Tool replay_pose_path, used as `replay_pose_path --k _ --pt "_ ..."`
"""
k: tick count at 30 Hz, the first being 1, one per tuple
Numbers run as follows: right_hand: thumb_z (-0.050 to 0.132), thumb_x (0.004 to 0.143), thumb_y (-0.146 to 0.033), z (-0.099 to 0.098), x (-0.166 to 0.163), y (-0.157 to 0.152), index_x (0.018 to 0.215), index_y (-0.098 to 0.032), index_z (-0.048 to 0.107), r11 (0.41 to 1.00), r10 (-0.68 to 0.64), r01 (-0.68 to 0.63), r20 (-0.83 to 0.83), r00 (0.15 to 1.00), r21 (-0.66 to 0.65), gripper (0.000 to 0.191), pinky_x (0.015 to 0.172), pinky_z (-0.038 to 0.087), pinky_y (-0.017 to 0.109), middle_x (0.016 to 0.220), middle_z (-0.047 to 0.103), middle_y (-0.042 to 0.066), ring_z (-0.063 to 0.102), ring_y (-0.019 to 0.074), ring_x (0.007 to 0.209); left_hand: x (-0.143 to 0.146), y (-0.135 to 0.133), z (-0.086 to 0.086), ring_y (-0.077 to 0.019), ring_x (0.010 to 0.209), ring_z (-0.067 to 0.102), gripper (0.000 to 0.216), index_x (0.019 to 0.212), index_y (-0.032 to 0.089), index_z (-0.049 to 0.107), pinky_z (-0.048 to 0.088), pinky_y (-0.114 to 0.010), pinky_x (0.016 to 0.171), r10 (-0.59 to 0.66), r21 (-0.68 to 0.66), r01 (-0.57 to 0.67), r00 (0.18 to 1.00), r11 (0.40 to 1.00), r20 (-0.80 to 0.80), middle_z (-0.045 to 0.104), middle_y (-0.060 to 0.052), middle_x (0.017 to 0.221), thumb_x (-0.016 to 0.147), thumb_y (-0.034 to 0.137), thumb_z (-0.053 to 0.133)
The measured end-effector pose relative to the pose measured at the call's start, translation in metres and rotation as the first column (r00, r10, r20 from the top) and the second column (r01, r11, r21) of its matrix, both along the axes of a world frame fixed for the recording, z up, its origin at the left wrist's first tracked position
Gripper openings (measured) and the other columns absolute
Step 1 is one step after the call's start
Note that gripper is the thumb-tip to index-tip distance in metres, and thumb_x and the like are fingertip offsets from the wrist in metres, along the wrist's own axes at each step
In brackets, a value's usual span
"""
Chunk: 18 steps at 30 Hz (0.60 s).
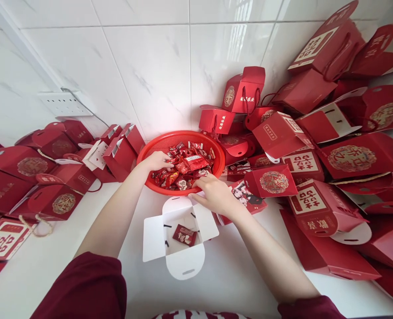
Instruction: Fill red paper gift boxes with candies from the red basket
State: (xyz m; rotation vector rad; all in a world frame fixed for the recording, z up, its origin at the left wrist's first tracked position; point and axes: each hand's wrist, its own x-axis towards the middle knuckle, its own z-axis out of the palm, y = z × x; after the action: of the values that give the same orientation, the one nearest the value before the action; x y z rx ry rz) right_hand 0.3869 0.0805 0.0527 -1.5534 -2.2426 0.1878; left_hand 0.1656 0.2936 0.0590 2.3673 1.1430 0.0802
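Both hands were in the red basket (183, 135) of wrapped candies (186, 168). The left hand (158, 160) sat curled over the pile, couldn't tell if it actually had any pinched. The right hand (214, 192) reached over the near rim, fingers loosely apart on the wrappers. The open gift box (156, 235) lay just in front with one candy packet (185, 235) inside. Risk imo: slippery wrappers sliding off past those floppy flaps, or an elbow nudging the stacked boxes (316, 208).

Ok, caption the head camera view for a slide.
Left hand and right hand reach into a red basket of wrapped candies beside an open box holding one red packet, gift boxes heaped around.
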Motion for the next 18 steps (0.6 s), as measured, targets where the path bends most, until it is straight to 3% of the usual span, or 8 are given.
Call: replay_pose_path --k 8,18 --pt "0.061 0.093 -0.043 0.003 -0.001 -0.002 0.093 -0.018 0.065 1.000 -0.009 0.009 0.020 1.000 0.017 0.026 0.072 0.045 0.032 0.096 0.068 0.008 0.057 0.0252 0.096 -0.003 0.005 -0.001 -0.0101 0.052 0.047 0.035 0.067 0.013 0.072 0.031 -0.024 0.053 0.119 0.109 -0.145 0.969 0.983 0.218 0.058 0.005 0.053 0.065 0.047 0.077" --pt "0.061 0.093 -0.042 -0.001 -0.001 -0.003 0.094 -0.017 0.066 0.999 0.003 -0.003 0.006 1.000 0.041 0.026 0.077 0.045 0.033 0.096 0.068 0.009 0.056 0.0253 0.096 -0.001 -0.008 -0.001 -0.0122 0.052 0.052 0.041 0.063 0.013 0.074 0.040 -0.025 0.057 0.120 0.014 -0.130 0.948 0.991 0.293 0.070 -0.004 0.062 0.074 0.053 0.072"
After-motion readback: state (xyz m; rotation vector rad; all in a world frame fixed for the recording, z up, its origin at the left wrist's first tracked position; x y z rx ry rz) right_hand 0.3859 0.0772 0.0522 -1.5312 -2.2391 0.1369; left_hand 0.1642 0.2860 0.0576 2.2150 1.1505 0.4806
